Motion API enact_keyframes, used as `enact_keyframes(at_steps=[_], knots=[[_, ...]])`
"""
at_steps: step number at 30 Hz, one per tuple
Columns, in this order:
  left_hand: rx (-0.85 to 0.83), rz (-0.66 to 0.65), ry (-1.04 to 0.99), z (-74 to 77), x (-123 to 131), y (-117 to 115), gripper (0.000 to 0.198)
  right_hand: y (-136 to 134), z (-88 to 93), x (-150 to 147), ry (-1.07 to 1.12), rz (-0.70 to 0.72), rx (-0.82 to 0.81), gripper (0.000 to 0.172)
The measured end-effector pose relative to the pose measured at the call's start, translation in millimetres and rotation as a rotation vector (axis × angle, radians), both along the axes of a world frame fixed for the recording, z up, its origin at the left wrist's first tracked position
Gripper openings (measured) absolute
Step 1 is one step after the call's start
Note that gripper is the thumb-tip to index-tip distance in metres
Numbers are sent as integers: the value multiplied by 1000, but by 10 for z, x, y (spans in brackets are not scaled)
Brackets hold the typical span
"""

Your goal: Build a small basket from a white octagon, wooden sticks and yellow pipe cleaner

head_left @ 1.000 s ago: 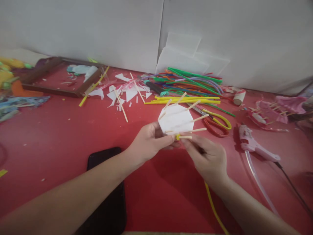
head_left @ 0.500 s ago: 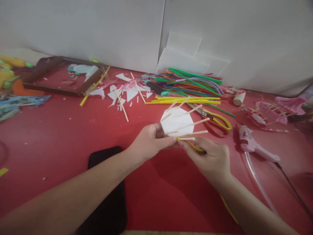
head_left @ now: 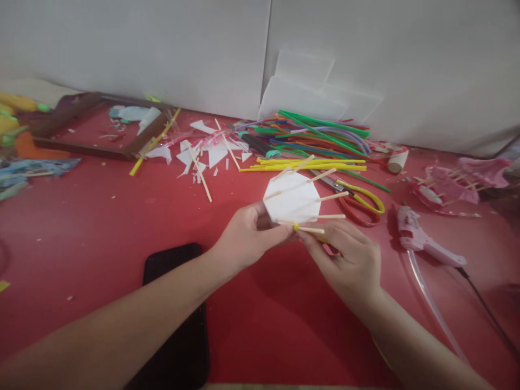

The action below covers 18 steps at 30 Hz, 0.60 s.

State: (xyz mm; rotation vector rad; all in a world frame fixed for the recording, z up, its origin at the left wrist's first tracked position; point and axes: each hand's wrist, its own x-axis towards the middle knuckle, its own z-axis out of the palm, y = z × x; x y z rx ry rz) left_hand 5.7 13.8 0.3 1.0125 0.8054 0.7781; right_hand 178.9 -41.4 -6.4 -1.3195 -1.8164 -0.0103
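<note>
My left hand (head_left: 247,237) pinches the near edge of a white octagonal foam piece (head_left: 291,202) with several thin wooden sticks poking out of its rim. My right hand (head_left: 349,260) is closed on a yellow pipe cleaner (head_left: 303,228) whose end wraps around the nearest stick (head_left: 312,230). The pipe cleaner's tail runs under my right wrist and is mostly hidden. Both hands hover just above the red table (head_left: 101,227).
A heap of coloured pipe cleaners (head_left: 312,142) lies behind, with yellow-and-red scissors (head_left: 357,201) and a pink glue gun (head_left: 418,239) to the right. A black phone (head_left: 179,314) lies under my left forearm. White scraps (head_left: 203,154) and a wooden frame (head_left: 93,125) sit at the back left.
My right hand has pulled the yellow pipe cleaner tighter round the nearest stick; its long tail has slid under my wrist. The foam piece has turned slightly.
</note>
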Motion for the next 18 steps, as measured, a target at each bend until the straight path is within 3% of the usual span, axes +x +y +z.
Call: enact_keyframes(at_steps=[3, 9, 12, 18], knots=[[100, 59, 73, 6, -4, -2, 31, 0, 5, -6, 57, -24, -55, 16], [214, 106, 111, -26, -20, -51, 35, -1, 2, -63, 511, -52, -507, 14], [204, 106, 101, -22, -13, -76, 35, 23, 9, -76, 687, -49, -562, 14], [244, 121, 80, -11, -5, -79, 33, 35, -2, -39, 819, -74, -630, 18]])
